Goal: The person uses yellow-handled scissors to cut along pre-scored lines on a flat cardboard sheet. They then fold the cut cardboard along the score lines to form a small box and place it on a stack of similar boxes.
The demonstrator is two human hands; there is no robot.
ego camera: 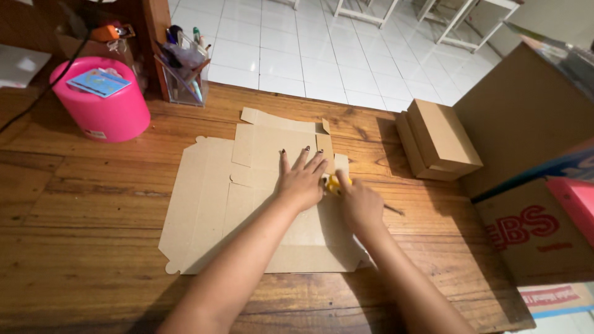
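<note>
A flat, unfolded brown cardboard box blank (204,204) lies on the wooden table (80,204), with a smaller cardboard blank (272,139) lying on top of its far part. My left hand (301,179) presses flat on the cardboard with fingers spread. Just to its right, my right hand (360,204) grips a small yellow tool (333,184), held against the cardboard; its tip is hidden between the hands.
A pink round tub (102,105) with a blue card on its lid stands far left. A clear pen holder (182,74) sits behind the cardboard. Folded brown boxes (439,139) stack at right, beside large cartons (532,111). A thin dark stick (393,210) lies by my right wrist.
</note>
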